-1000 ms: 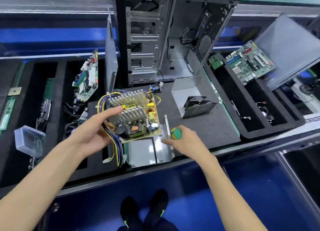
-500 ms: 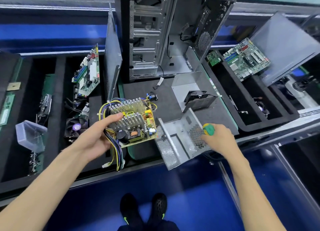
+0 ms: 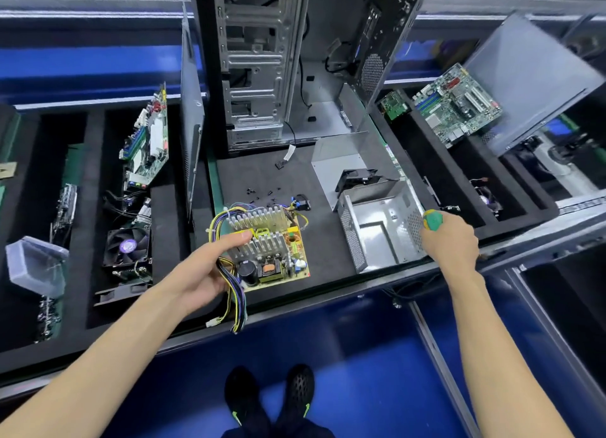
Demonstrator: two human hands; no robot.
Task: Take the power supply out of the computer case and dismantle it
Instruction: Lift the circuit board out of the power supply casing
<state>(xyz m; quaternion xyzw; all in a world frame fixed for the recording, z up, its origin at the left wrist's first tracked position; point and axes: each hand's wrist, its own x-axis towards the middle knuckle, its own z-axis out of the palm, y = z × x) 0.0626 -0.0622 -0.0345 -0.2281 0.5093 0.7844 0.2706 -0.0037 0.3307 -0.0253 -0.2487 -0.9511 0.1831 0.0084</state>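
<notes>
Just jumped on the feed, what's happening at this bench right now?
A person is dismantling a power supply. The left hand grips the bare circuit board by its cable side, clear of its housing. The right hand, with a green-handled screwdriver in it, is at the empty metal housing, which lies on the black mat to the right. Loose screws lie on the mat, and the open computer case stands behind.

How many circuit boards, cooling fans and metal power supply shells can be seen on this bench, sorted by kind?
Circuit boards: 4
Cooling fans: 3
Metal power supply shells: 2
Total: 9
</notes>
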